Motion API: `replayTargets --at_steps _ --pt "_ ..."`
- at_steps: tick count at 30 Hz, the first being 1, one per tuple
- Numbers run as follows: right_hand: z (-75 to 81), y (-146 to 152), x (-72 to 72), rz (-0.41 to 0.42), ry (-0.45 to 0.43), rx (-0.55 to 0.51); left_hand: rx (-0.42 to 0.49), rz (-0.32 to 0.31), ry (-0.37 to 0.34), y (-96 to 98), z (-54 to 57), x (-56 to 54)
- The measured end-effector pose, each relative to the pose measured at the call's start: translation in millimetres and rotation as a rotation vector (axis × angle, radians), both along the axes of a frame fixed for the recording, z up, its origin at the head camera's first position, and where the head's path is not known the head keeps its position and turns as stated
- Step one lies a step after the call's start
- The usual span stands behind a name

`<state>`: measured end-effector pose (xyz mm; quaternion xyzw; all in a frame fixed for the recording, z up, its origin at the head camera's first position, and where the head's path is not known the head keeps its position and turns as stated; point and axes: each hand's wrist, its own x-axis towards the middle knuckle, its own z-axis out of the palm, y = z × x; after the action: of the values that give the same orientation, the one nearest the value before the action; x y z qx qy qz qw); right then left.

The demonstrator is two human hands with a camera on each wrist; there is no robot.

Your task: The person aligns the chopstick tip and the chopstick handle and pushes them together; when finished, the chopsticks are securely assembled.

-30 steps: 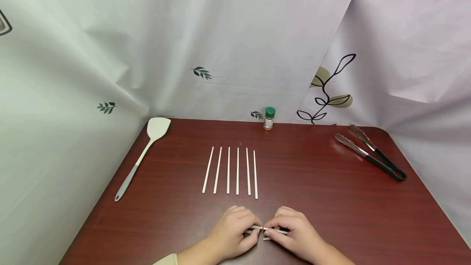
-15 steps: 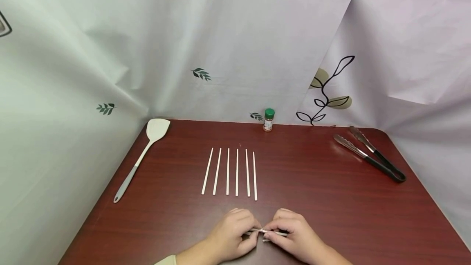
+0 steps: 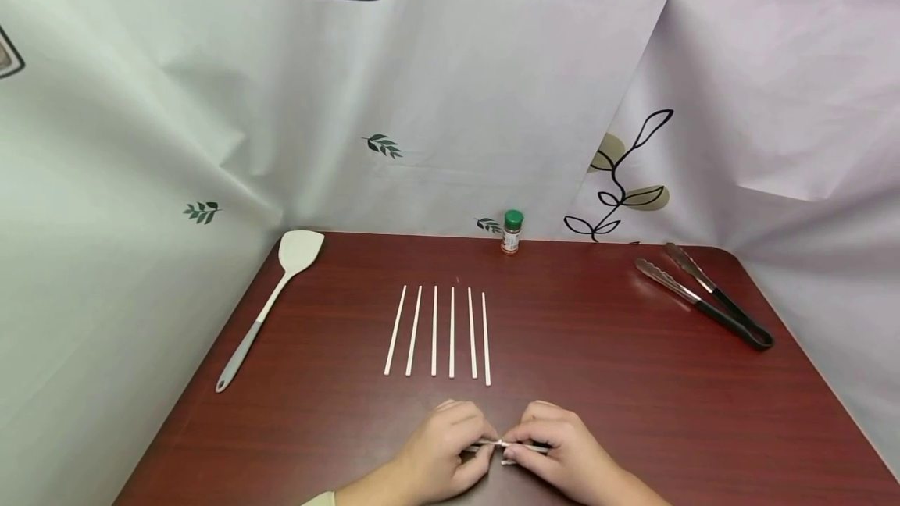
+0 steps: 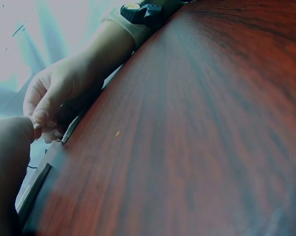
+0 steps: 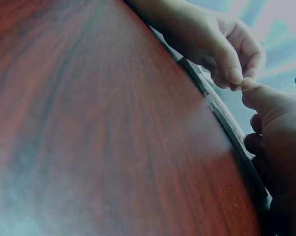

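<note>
Close to the near side of the table, my left hand (image 3: 450, 447) and right hand (image 3: 558, 447) face each other with fingertips nearly meeting. Between them runs a thin white stick (image 3: 501, 443), pinched by thumb and fingers from both sides. A second stick's end (image 3: 508, 462) shows lower, under the right fingertips. In the right wrist view, thin white sticks (image 5: 222, 109) lie along the table below the pinching fingers; the hands cover much of them. Several matching white sticks (image 3: 434, 330) lie side by side beyond the hands, pointing away from me.
A white spatula (image 3: 277, 287) with a grey handle lies along the left edge. Black-handled metal tongs (image 3: 710, 303) lie spread at the right. At the back stands a green-capped spice jar (image 3: 512, 233), before a printed white cloth (image 3: 450, 84). The table (image 3: 633, 381) is dark red wood.
Both hands keep their pinch on the stick, with only slight finger movement. The whole head view has shifted slightly downward; the other things stay where they were.
</note>
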<state>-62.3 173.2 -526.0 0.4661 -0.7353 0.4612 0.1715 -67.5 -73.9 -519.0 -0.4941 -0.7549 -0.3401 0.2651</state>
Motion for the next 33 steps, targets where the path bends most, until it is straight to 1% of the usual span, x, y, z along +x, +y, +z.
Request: replayTargets --at_steps 9,16,20,23,27,33 --pt "1.0 1.3 -0.3 0.000 0.047 0.003 -0.025 -0.026 -0.036 -0.9 0.4 1.1" --pt "1.5 0.8 -0.9 0.021 0.069 -0.023 -0.007 -0.072 -0.029 -2.1 2.0 1.2" --pt "2.4 0.6 -0.8 0.032 0.072 -0.030 0.004 -0.077 -0.028 -1.6 1.7 1.0" --pt "3.5 0.5 -0.4 0.035 0.073 -0.030 0.007 -0.088 -0.001 -1.0 1.4 0.1" --pt "5.9 -0.1 0.0 0.034 0.082 -0.030 0.000 -0.094 0.014 -0.8 1.4 -0.4" --pt "12.0 -2.3 -0.4 0.019 0.133 -0.024 -0.005 -0.093 -0.009 -0.9 1.3 -0.1"
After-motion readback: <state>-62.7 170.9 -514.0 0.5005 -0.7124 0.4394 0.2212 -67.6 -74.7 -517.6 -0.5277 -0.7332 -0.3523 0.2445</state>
